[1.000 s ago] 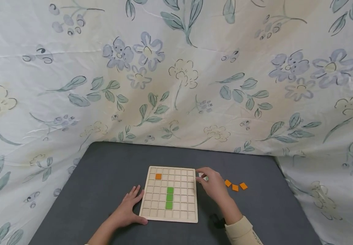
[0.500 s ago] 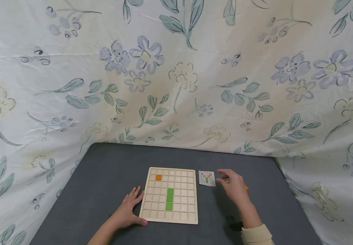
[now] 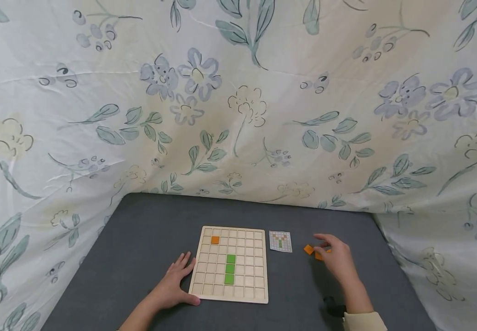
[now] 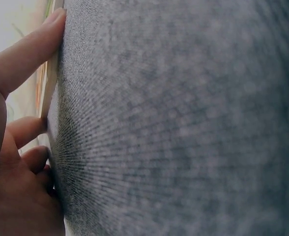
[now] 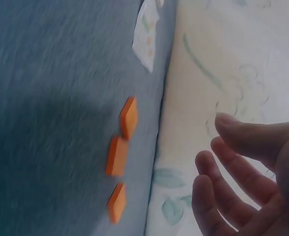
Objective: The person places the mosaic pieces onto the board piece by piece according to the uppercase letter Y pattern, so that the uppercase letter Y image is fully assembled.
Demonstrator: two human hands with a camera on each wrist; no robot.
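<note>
A wooden grid board [image 3: 252, 289] lies on the table with one orange tile [image 3: 215, 240] in an upper-left cell. Three green tiles [image 3: 230, 268] form a column near its middle. My left hand [image 3: 173, 286] rests at the board's left edge, fingers spread, thumb by the near corner; the left wrist view shows fingertips at the board's side. Over several loose orange tiles hovers my right hand [image 3: 339, 257], holding nothing. Three such tiles, among them the middle orange tile [image 5: 117, 156], lie apart from the fingers in the right wrist view.
A small printed card [image 3: 280, 242] with a coloured grid pattern lies between the board and the loose tiles. The dark table [image 3: 160, 216] ends at the back against a floral cloth [image 3: 238, 115], which also hangs at both sides.
My right hand has moved right from the card beside the board to above the loose orange tiles, uncovering the card. The left hand stays at the board.
</note>
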